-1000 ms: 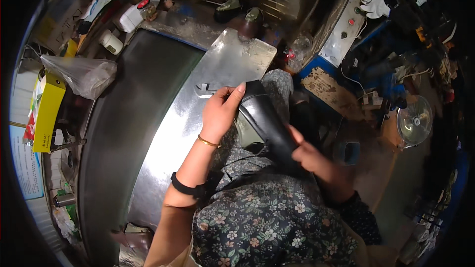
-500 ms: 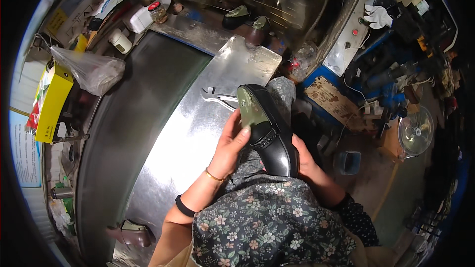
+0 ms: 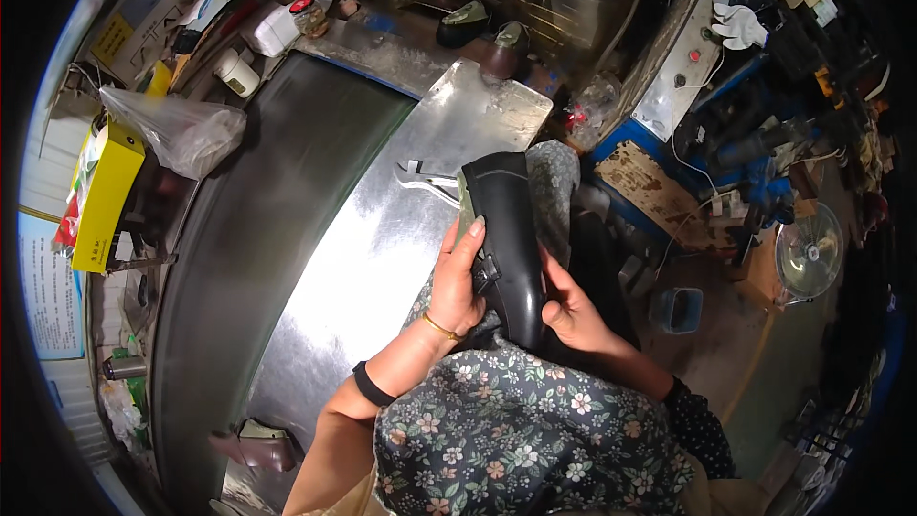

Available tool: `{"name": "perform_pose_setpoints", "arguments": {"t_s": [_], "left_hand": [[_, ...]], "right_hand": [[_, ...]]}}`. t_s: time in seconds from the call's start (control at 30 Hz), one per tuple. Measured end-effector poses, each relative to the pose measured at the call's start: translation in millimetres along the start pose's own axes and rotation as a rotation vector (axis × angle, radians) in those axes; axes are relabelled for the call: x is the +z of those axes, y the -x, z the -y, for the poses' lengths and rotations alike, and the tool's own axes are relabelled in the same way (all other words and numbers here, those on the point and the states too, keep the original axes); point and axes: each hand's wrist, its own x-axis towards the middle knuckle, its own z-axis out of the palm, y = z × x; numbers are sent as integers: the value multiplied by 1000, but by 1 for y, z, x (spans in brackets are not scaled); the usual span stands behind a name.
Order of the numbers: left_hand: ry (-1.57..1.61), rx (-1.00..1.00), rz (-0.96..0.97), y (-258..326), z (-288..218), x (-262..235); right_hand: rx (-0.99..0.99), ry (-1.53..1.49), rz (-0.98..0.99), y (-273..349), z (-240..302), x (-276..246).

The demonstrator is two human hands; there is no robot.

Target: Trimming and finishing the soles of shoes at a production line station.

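A glossy black shoe (image 3: 511,229) lies lengthwise over my lap, its heel end pointing away toward the steel table. My left hand (image 3: 458,282) clasps its left side, thumb up along the edge beside a small buckle. My right hand (image 3: 571,311) grips its right side near the toe end. Metal pincers (image 3: 425,178) lie on the steel sheet (image 3: 382,258) just beyond the shoe's far end. A grey patterned cloth (image 3: 556,182) lies under the shoe.
A dark conveyor belt (image 3: 248,258) curves along the left of the steel sheet. Beyond it are a yellow box (image 3: 103,196), a clear plastic bag (image 3: 177,134) and white bottles (image 3: 272,29). A machine with a control panel (image 3: 683,72) and a small fan (image 3: 807,253) stand at right.
The shoe has swung from slanting across my lap to lying straight away from me. My left hand slid from its far end down to its side; my right hand shifted up its right side.
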Motion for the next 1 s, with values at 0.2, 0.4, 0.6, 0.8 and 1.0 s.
{"name": "perform_pose_setpoints", "arguments": {"t_s": [0.2,0.4,0.6,0.8,1.0], "left_hand": [[155,-46,-11,1,8,-16],[193,-48,35,2,5,-11],[-48,30,138,6,5,-1],[141,-59,162,4,-4,-13],[400,-114,201,11,-10,-38]], "right_hand": [[18,109,22,3,4,-1],[-68,344,34,11,-9,-11],[21,7,-40,-16,32,-10],[74,190,-64,-23,30,-7],[-68,209,69,-22,28,42]]}}
